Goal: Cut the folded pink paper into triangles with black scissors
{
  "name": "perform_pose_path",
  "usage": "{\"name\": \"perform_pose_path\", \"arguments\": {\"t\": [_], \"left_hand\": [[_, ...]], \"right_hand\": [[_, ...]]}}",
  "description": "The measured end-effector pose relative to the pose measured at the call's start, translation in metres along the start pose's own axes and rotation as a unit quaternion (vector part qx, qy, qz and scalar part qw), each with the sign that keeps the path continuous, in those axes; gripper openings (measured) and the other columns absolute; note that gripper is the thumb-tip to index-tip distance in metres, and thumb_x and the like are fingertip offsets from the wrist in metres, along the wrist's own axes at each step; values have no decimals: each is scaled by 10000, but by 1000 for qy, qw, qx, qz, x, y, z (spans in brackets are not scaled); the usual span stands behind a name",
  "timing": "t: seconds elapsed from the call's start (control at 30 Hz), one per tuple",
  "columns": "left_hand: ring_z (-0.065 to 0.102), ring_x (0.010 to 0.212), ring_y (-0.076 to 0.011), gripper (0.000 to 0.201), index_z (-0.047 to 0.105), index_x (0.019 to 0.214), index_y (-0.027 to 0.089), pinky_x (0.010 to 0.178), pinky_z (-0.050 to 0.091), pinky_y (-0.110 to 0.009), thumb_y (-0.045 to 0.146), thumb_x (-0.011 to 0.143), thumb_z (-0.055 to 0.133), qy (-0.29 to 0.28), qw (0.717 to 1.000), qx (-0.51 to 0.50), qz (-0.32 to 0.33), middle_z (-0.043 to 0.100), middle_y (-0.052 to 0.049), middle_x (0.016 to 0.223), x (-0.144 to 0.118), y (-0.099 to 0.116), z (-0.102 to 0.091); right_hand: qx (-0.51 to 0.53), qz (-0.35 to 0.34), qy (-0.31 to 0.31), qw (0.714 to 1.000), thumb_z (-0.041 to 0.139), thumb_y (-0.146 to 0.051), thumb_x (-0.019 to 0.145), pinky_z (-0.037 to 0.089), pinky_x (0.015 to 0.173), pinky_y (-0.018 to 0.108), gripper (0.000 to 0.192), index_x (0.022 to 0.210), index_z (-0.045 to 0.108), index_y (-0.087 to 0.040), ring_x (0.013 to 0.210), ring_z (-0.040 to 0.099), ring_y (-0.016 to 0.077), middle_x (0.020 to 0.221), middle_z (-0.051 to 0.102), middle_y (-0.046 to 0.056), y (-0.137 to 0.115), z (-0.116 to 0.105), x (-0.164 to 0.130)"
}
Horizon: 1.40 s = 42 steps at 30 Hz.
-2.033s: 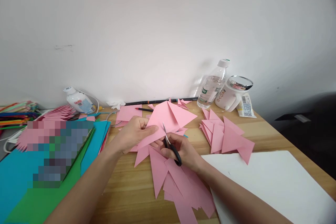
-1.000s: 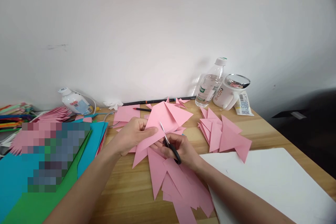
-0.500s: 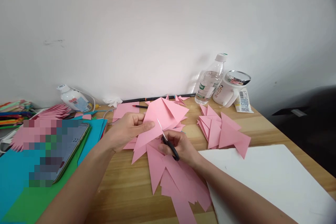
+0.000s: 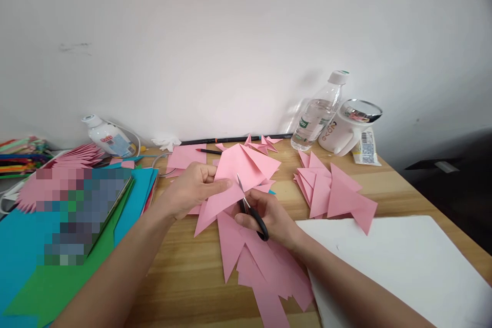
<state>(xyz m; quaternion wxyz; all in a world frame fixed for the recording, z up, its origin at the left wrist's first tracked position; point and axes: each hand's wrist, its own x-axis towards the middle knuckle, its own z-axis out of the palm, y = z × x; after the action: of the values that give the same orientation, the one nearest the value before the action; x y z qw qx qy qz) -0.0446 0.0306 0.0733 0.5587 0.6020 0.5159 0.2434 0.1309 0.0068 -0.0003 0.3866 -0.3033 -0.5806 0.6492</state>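
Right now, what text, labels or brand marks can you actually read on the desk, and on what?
White mug: "evo", turned sideways, partly read.
Water bottle: green label, too small to read.
Sachet beside the mug: barcode, print too small.
White glue bottle: red and blue label, blurred.
Pixelated patch: unreadable.

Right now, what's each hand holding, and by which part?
Left hand pinches the folded pink paper at its left edge. Right hand holds the scissors by the black handles, blades in the paper.
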Motion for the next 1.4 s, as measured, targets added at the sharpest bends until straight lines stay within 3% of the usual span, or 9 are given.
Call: {"name": "perform_pose_path", "arguments": {"t": [0.23,0.4,0.7,0.87,1.0,1.2,1.4], "left_hand": [[598,582,-142,243,631,658,143,488,412,-205,362,746,572,-43,999,-15,0,680,-37,672,-3,2,-2],[621,575,-137,181,653,664,151,479,431,-183,311,733,605,-48,998,-41,-2,685,-23,643,-2,0,-3],[591,543,-121,188,650,664,126,461,412,-182,310,702,640,-23,999,-43,-23,674,-32,626,-2,0,-4],[538,479,-95,222,605,588,122,424,361,-170,315,688,650,-17,999,-30,-17,614,4,525,-1,2,-3],[523,476,-92,247,614,615,105,399,314,-167,340,681,648,-8,1000,-7,-26,634,-17,568,-1,2,-4],[610,587,-129,245,644,708,121,473,402,-179,359,735,592,-50,998,-30,-21,695,-52,696,-2,-1,-5],[632,609,-160,245,648,719,125,504,454,-220,367,713,609,-51,998,-38,-24,696,-60,696,-3,1,-4]], "right_hand": [[-1,-8,6,1000,731,-390,609,415,579,244,314,714,537,-167,585,467,106,655,520,-19,2,-1,1],[-13,-5,17,1000,742,-370,598,381,521,219,322,681,506,-168,542,421,88,592,429,-52,4,0,1],[12,1,-10,1000,741,-356,606,418,611,255,324,724,507,-166,651,501,124,729,555,5,5,-1,0],[-25,4,14,1000,719,-359,632,382,540,228,308,701,490,-164,586,433,98,670,498,-14,8,0,0],[-34,1,23,999,711,-357,641,356,504,215,297,691,498,-156,560,381,85,642,457,-24,9,0,1],[13,11,15,1000,742,-336,604,396,497,215,311,754,541,-151,560,382,87,649,446,-26,10,2,0],[27,7,20,999,732,-310,623,369,478,206,277,735,541,-144,525,349,72,596,410,-46,9,4,0]]}}
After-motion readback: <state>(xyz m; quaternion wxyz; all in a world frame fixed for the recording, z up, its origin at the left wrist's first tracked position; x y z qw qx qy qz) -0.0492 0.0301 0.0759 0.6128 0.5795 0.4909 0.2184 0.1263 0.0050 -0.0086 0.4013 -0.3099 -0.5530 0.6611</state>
